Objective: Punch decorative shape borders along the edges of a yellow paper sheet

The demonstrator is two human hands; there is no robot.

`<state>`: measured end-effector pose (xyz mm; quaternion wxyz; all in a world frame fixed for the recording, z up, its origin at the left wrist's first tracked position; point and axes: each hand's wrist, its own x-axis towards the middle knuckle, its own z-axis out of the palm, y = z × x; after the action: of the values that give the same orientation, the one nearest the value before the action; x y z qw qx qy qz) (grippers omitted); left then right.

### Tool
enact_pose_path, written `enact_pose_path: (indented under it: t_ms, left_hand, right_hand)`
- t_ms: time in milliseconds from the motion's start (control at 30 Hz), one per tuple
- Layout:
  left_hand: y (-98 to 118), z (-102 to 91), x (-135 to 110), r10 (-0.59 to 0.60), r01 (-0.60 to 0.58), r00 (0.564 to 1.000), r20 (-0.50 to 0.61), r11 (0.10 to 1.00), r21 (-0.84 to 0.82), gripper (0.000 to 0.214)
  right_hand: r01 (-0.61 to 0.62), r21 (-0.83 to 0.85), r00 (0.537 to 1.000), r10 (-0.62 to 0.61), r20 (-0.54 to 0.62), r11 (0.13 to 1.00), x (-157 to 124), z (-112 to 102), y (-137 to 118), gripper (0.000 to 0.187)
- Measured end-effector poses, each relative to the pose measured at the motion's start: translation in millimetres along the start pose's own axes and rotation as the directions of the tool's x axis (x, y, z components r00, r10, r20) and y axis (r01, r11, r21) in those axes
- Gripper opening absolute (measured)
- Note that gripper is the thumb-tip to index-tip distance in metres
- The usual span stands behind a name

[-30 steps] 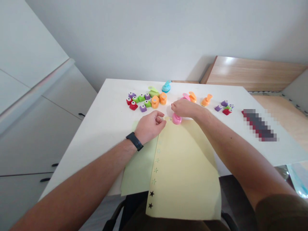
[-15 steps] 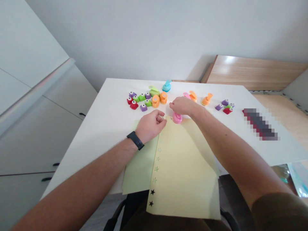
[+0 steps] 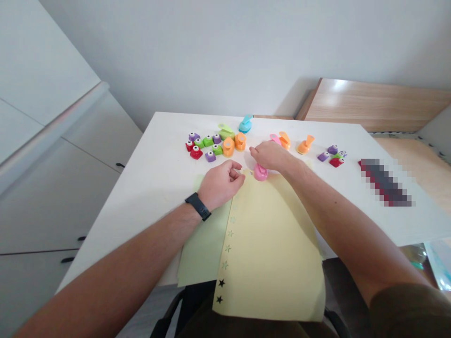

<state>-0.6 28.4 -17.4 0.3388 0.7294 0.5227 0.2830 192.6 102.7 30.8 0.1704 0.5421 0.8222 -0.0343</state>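
A pale yellow sheet of paper (image 3: 273,244) lies with its far edge on the table and its near end hanging over the table's front edge. Star-shaped holes run along its left side. At the sheet's far edge sits a pink craft punch (image 3: 261,173), with my right hand (image 3: 269,155) closed over its top. My left hand (image 3: 221,180), fingers curled in, pinches the sheet's far left corner, beside the punch. Under the yellow sheet, a pale green sheet (image 3: 202,249) shows on the left.
Several small red, green and purple punches (image 3: 207,141) stand behind my left hand, beside two orange punches (image 3: 229,147). A blue punch (image 3: 245,124) is farther back. An orange lever punch (image 3: 305,144) and a small group of punches (image 3: 333,156) stand at right, near a blurred dark object (image 3: 385,183).
The view has shifted slightly. Both hands keep their places at the sheet's far edge, and the near end of the yellow sheet bows a little more.
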Motion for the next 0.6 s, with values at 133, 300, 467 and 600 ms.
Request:
enact_pose_path:
  t_ms: [133, 300, 467, 600]
  left_hand:
    - [0.7, -0.2, -0.7, -0.003, 0.003, 1.000, -0.006, 1.000, 0.006, 0.026]
    - [2.0, -0.6, -1.0, -0.008, 0.008, 1.000, 0.006, 1.000, 0.002, 0.027]
    - [1.9, -0.8, -0.5, -0.012, 0.012, 1.000, 0.009, 1.000, -0.001, 0.027]
    - [0.9, -0.9, -0.5, -0.004, 0.004, 1.000, 0.001, 1.000, 0.003, 0.027]
  right_hand:
    - [-0.012, -0.111, 0.999, 0.007, -0.044, 0.994, -0.3, 0.9, -0.6, 0.059]
    - [0.041, -0.167, 0.997, -0.050, -0.050, 0.985, 0.4, 2.0, -1.4, 0.057]
    - [0.067, -0.190, 0.995, -0.078, -0.054, 0.980, -0.1, 2.9, -0.6, 0.054]
    - [0.071, -0.191, 0.993, -0.088, -0.084, 0.979, 0.4, 5.7, 0.6, 0.051]
